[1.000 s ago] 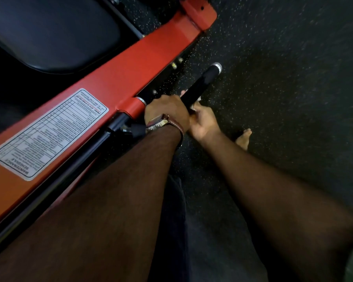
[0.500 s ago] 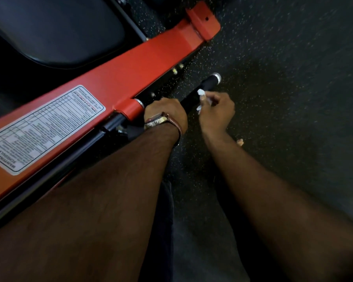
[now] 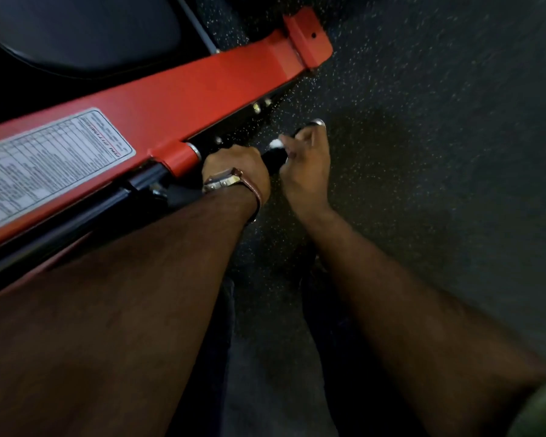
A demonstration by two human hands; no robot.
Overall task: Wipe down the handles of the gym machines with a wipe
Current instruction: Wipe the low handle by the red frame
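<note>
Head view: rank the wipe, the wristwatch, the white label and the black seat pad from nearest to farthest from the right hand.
1. Wipe: pinched in the right hand against the black handle.
2. Wristwatch: on the left wrist, just left.
3. White label: on the red frame, far left.
4. Black seat pad: top left, beyond the frame.

I see open speckled floor (image 3: 438, 152) right of the handle (image 3: 273, 160) | red frame beam (image 3: 177, 99) blocks the left | both hands crowd the handle, only its chrome tip (image 3: 317, 123) bare
</note>
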